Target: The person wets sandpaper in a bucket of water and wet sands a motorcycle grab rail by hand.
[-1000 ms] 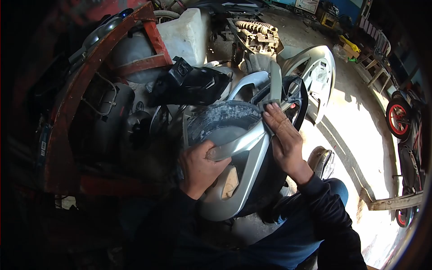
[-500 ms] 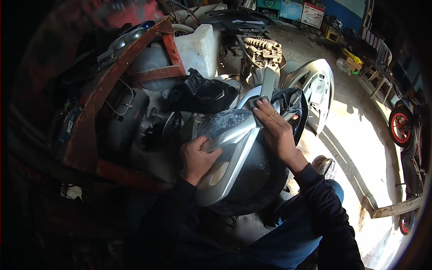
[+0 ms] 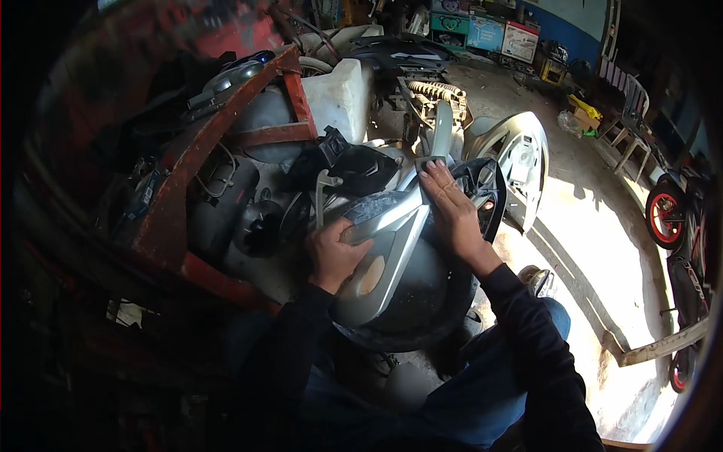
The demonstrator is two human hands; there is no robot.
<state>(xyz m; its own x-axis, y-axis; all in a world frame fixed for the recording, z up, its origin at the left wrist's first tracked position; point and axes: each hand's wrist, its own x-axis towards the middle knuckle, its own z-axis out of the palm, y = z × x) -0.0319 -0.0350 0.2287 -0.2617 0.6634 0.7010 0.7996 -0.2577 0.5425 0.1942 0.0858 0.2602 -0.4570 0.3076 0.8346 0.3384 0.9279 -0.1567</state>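
Note:
A silver plastic panel (image 3: 399, 260) with several arms lies over a round dark basin (image 3: 433, 294). My left hand (image 3: 337, 255) is closed round the panel's left arm. At the joint of the arms, my right hand (image 3: 449, 203) presses a small dark grey pad (image 3: 434, 163) against the surface, its fingers together on top. One arm of the panel points up beyond the pad. A pale patch (image 3: 372, 276) shows in the lower part of the panel. What the pad is made of cannot be made out.
A red metal frame (image 3: 203, 143) stands at the left, near a black plastic part (image 3: 354, 167). Behind the basin are a coil spring assembly (image 3: 437, 92) and another silver panel (image 3: 520, 154). A motorcycle with a red wheel (image 3: 665, 215) stands at the right, beyond a wooden beam (image 3: 663, 344).
The camera view has shifted, and the surroundings sit lower in the picture. The panel has tilted a little over the basin. Both hands keep their hold, the right with the pad near the joint.

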